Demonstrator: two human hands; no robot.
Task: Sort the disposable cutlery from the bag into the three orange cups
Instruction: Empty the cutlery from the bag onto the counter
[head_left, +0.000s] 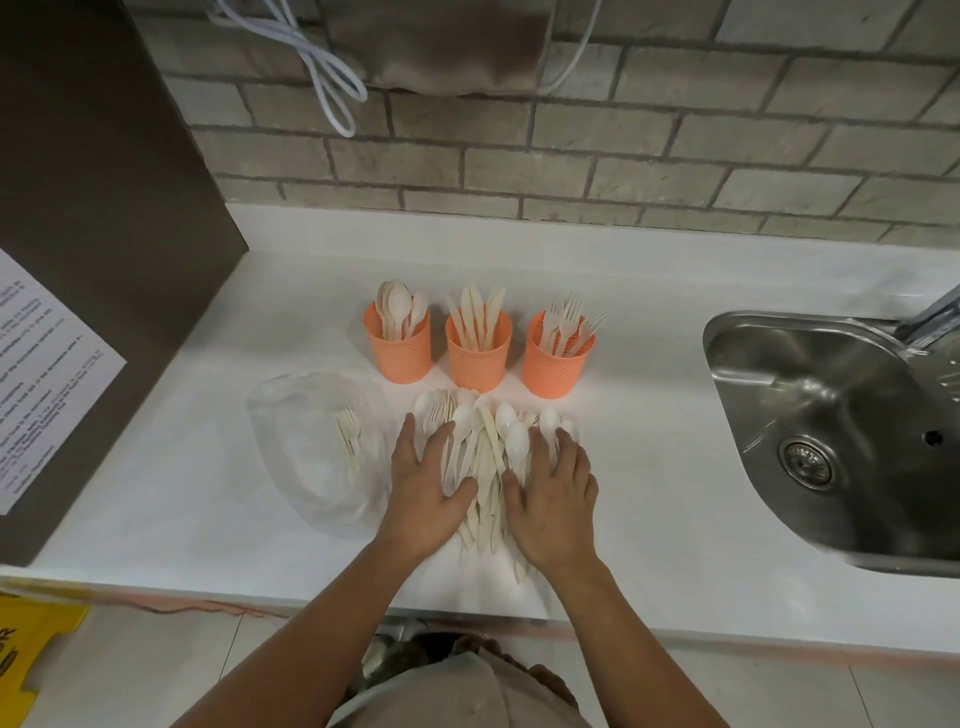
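Item: mixed cutlery pile (485, 462), loose on the white desk (649, 415), in front of three orange cups (479, 353) already part-filled with spoons, knives, forks. Left hand (423, 488) and right hand (553, 499) lie flat on the pile's flanks, fingers spread, gripping nothing. Plastic bag (311, 457) alongside, a few forks inside. Risk: pressing sideways may push pieces off the desk's near edge, or leave the bagged forks overlooked

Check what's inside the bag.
Through the clear bag a few forks show, lying flat together. No other cutlery is visible in it, but the crumpled plastic hazes the near part, so anything pale and flat there could be missed.
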